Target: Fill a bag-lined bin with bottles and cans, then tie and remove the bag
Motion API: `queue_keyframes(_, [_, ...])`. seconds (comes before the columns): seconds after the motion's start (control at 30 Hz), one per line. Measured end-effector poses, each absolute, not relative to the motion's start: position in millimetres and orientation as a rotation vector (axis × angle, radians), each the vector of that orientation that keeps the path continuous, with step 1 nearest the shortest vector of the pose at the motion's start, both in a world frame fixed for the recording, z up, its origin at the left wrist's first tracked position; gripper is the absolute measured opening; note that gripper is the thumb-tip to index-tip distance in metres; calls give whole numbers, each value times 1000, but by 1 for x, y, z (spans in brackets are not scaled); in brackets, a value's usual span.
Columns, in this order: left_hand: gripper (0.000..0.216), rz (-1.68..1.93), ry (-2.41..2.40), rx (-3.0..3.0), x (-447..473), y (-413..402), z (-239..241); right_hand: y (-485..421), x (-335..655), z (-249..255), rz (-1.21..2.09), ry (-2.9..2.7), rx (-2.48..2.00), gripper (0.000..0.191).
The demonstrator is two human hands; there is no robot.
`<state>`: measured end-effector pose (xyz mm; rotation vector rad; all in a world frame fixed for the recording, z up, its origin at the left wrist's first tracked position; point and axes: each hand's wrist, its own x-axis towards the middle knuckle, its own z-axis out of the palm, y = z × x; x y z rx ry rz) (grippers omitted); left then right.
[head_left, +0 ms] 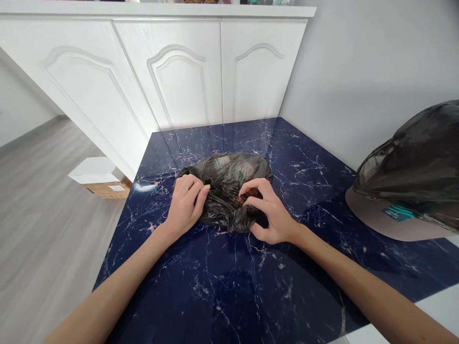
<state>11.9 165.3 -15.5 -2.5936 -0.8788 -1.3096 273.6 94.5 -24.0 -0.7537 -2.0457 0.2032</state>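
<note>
A thin black plastic bag [220, 210] lies on a dark blue marble-patterned table, with pale and green shapes showing through its far side. My left hand [188, 200] pinches the bag's gathered film between thumb and fingers at its left side. At the right of the bag, my right hand [270, 212] has its fingers curved and apart, with the fingertips near the crumpled mouth and the thumb at the near edge. Something reddish-brown [252, 193] shows in the bag by those fingers; its kind cannot be made out.
On the right of the table [215, 296] a dark plastic bag [419, 162] covers part of a greyish-pink object [373, 217] with a teal label. White cabinets [182, 81] stand along the far edge. A cardboard box [107, 190] sits on the floor at left.
</note>
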Motion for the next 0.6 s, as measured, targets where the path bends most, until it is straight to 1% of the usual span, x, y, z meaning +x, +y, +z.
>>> queue_keyframes(0.07, [31, -1400, -896, -2518, 9, 168, -16, 94, 272, -24, 177, -2070, -741, 19])
queue_keyframes(0.17, [39, -1481, -821, -2573, -1, 169, -9, 91, 268, -24, 138, -2114, -729, 20])
queue_keyframes(0.27, [44, -1458, -667, -2679, -19, 162, 1, 88, 264, -25, 122, -2119, -721, 16])
queue_keyframes(0.4, [45, -1212, -725, -2686, -49, 147, 4, 86, 261, -23, 96, -2082, -708, 9])
queue_keyframes(0.53, [45, -909, -977, -2547, -70, 139, -7, 85, 259, -23, 26, -2026, -756, 25])
queue_keyframes(0.6, [40, -814, -1119, -2456, -75, 140, -13, 86, 258, -24, -27, -1972, -791, 31])
